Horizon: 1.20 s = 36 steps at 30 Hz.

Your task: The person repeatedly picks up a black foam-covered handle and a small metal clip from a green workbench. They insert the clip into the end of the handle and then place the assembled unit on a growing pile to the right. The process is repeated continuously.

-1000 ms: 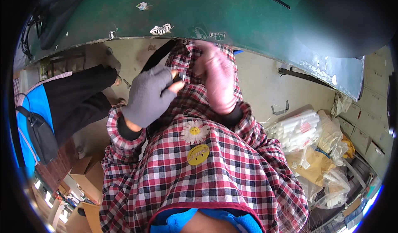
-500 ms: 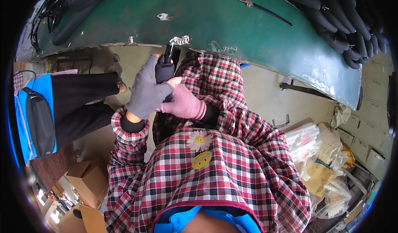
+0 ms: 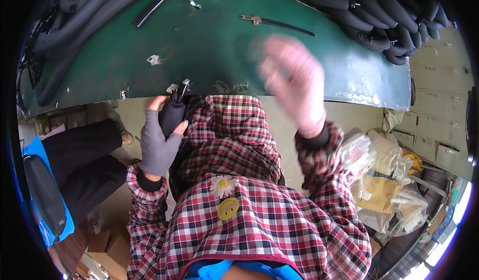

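Head view: left hand (image 3: 158, 148) fingers (image 3: 158, 102) grip black tube (image 3: 173, 114).

The middle of the green table (image 3: 209, 45) lies bare, so a hand can sweep across it there. Black foam tubes (image 3: 394, 20) crowd its far right corner and more run along its left side, hemming the open patch. A flat metal strip (image 3: 277, 23) and small metal clips (image 3: 154, 59) lie scattered on it. Below the right edge, plastic-wrapped bundles (image 3: 379, 170) fill the floor; at left, a seated person's dark trousers (image 3: 85, 160) block the gap.
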### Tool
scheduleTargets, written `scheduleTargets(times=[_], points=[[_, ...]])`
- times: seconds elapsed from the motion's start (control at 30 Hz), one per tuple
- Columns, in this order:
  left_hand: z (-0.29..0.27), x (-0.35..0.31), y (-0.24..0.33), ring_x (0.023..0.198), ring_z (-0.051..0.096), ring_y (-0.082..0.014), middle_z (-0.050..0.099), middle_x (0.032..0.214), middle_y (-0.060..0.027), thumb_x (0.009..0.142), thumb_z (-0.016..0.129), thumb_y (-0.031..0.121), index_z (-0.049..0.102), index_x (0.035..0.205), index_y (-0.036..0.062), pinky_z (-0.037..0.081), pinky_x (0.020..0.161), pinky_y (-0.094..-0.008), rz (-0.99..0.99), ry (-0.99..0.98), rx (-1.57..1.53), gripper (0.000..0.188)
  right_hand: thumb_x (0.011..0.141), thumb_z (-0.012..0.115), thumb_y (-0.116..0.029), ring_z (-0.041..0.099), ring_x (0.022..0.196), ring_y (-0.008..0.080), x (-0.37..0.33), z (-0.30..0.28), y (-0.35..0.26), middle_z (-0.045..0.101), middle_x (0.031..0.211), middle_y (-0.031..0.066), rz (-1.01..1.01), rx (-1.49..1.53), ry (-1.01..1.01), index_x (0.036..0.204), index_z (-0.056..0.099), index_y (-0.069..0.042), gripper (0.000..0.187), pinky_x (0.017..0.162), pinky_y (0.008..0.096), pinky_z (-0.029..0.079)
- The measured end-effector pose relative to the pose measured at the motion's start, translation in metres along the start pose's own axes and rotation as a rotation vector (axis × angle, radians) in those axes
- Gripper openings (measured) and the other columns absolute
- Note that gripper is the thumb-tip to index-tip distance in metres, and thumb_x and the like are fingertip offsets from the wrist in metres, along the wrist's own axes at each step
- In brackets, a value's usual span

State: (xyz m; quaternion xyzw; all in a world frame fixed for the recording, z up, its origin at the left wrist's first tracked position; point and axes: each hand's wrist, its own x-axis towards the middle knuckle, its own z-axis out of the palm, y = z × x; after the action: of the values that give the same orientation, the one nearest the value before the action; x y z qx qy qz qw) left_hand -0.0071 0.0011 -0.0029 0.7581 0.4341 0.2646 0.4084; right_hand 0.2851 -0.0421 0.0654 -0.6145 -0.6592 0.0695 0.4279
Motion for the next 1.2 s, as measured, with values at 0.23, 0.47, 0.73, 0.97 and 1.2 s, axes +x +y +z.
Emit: scheduleTargets(times=[0.23, 0.47, 0.73, 0.97, 1.2], points=[[-0.017, -0.003, 0.005, 0.095, 0.066, -0.0179, 0.067, 0.11, -0.0118, 0.086, 0.067, -0.006, 0.051, 0.139, 0.0078, 0.052, 0.085, -0.0307, 0.018, -0.056, -0.12, 0.057, 0.08, 0.072, -0.016, 0.064, 0.096, 0.0316, 0.059, 0.009, 0.086, 0.066, 0.102, 0.008, 0.015, -0.666, -0.268, 0.093, 0.073, -0.012, 0.013, 0.084, 0.0426, 0.053], [-0.004, -0.01, -0.003, 0.078, 0.066, -0.0136, 0.067, 0.096, -0.0087, 0.083, 0.074, -0.001, 0.054, 0.129, 0.0086, 0.053, 0.073, -0.0289, -0.071, 0.009, -0.044, 0.051, 0.072, 0.072, -0.009, 0.061, 0.099, 0.0331, 0.041, -0.006, 0.053, 0.063, 0.105, 0.0112, 0.056, -0.481, -0.515, 0.085, 0.068, -0.003, 0.015, 0.088, 0.0397, 0.052], [-0.009, 0.0, -0.004, 0.086, 0.073, -0.0226, 0.073, 0.098, -0.0129, 0.081, 0.08, 0.008, 0.061, 0.125, 0.007, 0.056, 0.077, -0.0321, -0.004, 0.022, 0.109, 0.048, 0.074, 0.068, 0.005, 0.063, 0.081, 0.0318, -0.016, 0.014, 0.038, 0.064, 0.094, 0.0092, 0.056, -0.349, -0.178, 0.093, 0.057, -0.007, 0.025, 0.078, 0.0361, 0.053], [-0.02, 0.004, 0.006, 0.087, 0.074, -0.0261, 0.073, 0.097, -0.014, 0.082, 0.079, 0.009, 0.062, 0.128, 0.0076, 0.057, 0.077, -0.0332, 0.039, -0.028, 0.197, 0.049, 0.086, 0.064, 0.003, 0.061, 0.071, 0.0185, 0.02, -0.001, 0.014, 0.062, 0.086, 0.0092, 0.457, 0.23, -0.491, 0.112, 0.067, -0.002, 0.026, 0.066, 0.0299, 0.05], [-0.02, 0.005, 0.004, 0.082, 0.072, -0.028, 0.072, 0.094, -0.0153, 0.081, 0.079, 0.008, 0.062, 0.128, 0.0079, 0.055, 0.072, -0.0346, 0.04, -0.053, 0.123, 0.049, 0.086, 0.073, -0.02, 0.064, 0.069, 0.0267, 0.056, 0.031, 0.014, 0.066, 0.077, 0.0108, 0.198, 0.254, -0.853, 0.092, 0.074, -0.005, 0.017, 0.064, 0.0338, 0.051]])
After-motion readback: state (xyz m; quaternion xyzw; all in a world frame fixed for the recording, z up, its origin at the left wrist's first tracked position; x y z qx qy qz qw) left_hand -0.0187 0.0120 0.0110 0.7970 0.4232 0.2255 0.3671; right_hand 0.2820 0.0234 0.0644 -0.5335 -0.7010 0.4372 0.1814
